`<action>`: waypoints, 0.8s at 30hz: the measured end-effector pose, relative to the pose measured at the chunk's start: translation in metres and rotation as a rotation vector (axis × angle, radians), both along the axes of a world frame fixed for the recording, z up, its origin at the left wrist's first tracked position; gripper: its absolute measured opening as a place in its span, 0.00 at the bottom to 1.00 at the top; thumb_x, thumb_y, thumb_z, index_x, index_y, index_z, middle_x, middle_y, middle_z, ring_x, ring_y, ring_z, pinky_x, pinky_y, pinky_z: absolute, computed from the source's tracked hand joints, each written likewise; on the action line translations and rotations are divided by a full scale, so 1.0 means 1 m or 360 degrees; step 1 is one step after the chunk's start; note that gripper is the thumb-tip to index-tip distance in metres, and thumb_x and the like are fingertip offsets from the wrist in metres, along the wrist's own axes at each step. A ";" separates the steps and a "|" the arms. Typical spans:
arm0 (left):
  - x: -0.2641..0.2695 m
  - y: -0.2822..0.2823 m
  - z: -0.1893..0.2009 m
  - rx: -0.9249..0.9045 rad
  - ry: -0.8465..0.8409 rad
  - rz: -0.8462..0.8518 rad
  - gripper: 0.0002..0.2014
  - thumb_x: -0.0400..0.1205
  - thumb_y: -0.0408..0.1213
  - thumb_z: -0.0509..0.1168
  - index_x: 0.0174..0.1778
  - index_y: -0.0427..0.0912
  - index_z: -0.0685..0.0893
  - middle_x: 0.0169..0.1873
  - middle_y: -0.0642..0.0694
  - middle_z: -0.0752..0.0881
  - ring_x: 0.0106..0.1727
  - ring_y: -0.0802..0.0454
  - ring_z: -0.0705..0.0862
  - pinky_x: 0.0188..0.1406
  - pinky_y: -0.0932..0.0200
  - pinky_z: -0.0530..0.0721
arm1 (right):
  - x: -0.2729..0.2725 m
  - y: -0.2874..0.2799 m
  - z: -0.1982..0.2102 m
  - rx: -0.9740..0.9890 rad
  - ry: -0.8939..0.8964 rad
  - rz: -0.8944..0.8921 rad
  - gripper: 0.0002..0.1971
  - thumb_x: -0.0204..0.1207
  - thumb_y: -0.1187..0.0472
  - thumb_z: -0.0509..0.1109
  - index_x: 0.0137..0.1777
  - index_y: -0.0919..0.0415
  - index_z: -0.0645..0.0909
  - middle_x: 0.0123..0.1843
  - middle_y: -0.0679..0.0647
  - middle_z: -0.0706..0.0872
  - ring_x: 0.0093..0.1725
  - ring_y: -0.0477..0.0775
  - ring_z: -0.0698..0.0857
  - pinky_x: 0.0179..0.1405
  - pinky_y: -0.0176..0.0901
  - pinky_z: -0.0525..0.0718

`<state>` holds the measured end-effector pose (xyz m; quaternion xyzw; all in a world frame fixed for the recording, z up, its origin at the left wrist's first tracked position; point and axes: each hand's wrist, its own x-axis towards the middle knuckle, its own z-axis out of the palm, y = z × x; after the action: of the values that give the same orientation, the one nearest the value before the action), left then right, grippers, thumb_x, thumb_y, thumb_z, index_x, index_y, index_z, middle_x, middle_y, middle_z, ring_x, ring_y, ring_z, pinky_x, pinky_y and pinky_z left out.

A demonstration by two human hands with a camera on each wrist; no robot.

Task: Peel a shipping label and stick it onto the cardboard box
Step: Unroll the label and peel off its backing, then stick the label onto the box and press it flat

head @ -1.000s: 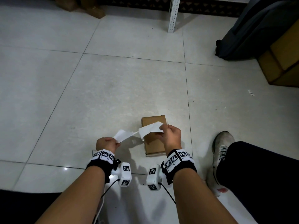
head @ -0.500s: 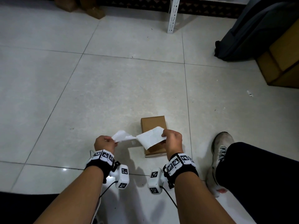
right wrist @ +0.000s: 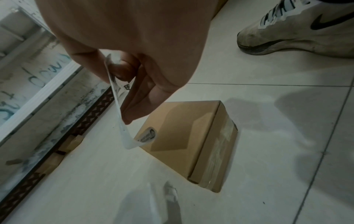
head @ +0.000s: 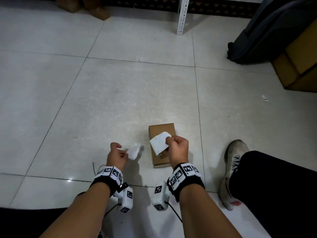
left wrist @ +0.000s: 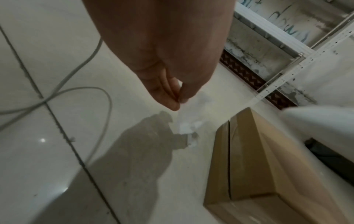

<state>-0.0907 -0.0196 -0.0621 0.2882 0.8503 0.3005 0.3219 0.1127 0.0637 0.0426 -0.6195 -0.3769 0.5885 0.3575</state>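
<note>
A small brown cardboard box lies on the tiled floor just ahead of my hands. Above its near half, my right hand pinches a white shipping label between thumb and fingers. In the right wrist view the label hangs curled from that hand over the box. To the left of the box, my left hand is beside the blurred white backing paper. In the left wrist view its thumb and fingertips meet at the top of the backing paper.
My shoe and dark trouser leg are right of the box. A dark bag and large cardboard boxes stand at the far right. A white shelf post rises at the back. A cable loops on the floor at left.
Label and backing, joined a second ago, have come fully apart. My left hand has swung the backing left and down; my right hand has kept the label over the box.
</note>
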 end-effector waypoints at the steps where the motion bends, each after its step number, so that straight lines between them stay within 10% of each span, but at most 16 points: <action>1: 0.004 0.003 0.000 0.0000 -0.0009 -0.0070 0.16 0.79 0.28 0.69 0.59 0.40 0.72 0.41 0.42 0.88 0.42 0.42 0.87 0.43 0.52 0.84 | -0.002 -0.001 0.000 0.0025 -0.0013 0.0029 0.14 0.73 0.73 0.67 0.27 0.65 0.70 0.25 0.56 0.68 0.18 0.52 0.70 0.18 0.39 0.75; 8: 0.012 0.012 -0.017 -0.0210 0.0220 -0.0443 0.04 0.77 0.27 0.69 0.39 0.39 0.85 0.38 0.42 0.88 0.41 0.44 0.86 0.42 0.60 0.77 | -0.004 -0.009 -0.009 -0.0006 -0.0065 0.0113 0.14 0.65 0.65 0.68 0.27 0.68 0.66 0.26 0.57 0.65 0.24 0.60 0.73 0.17 0.64 0.81; 14: -0.003 0.025 -0.011 -0.0283 0.0201 -0.0519 0.06 0.76 0.26 0.67 0.46 0.38 0.85 0.44 0.41 0.87 0.49 0.40 0.88 0.46 0.60 0.78 | 0.002 -0.006 -0.013 0.0216 -0.0122 0.0059 0.15 0.65 0.68 0.67 0.25 0.67 0.63 0.28 0.55 0.59 0.30 0.54 0.59 0.28 0.41 0.60; 17: 0.001 0.028 0.002 -0.0335 0.0177 -0.0671 0.17 0.78 0.24 0.63 0.62 0.36 0.73 0.57 0.40 0.75 0.54 0.40 0.82 0.53 0.54 0.78 | 0.004 -0.007 -0.016 0.0166 -0.0129 0.0033 0.16 0.65 0.69 0.67 0.25 0.72 0.62 0.27 0.57 0.60 0.25 0.55 0.63 0.24 0.42 0.67; 21: 0.017 0.033 0.042 0.0225 0.0167 -0.0725 0.19 0.71 0.20 0.62 0.52 0.44 0.70 0.43 0.45 0.73 0.37 0.49 0.75 0.37 0.52 0.78 | -0.003 -0.003 -0.022 0.0106 -0.0160 0.0021 0.18 0.63 0.63 0.68 0.28 0.76 0.63 0.22 0.62 0.67 0.20 0.63 0.76 0.19 0.53 0.79; 24: 0.049 0.048 0.082 0.0456 -0.0104 -0.1022 0.22 0.72 0.24 0.69 0.58 0.47 0.73 0.47 0.48 0.77 0.44 0.62 0.77 0.44 0.67 0.80 | -0.011 0.002 -0.018 0.0097 -0.0249 -0.0060 0.20 0.61 0.55 0.70 0.26 0.70 0.65 0.22 0.63 0.69 0.21 0.65 0.75 0.24 0.58 0.81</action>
<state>-0.0420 0.0284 0.0195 0.5734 0.6546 0.3094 0.3834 0.1018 0.0652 0.0245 -0.6593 -0.4099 0.5197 0.3566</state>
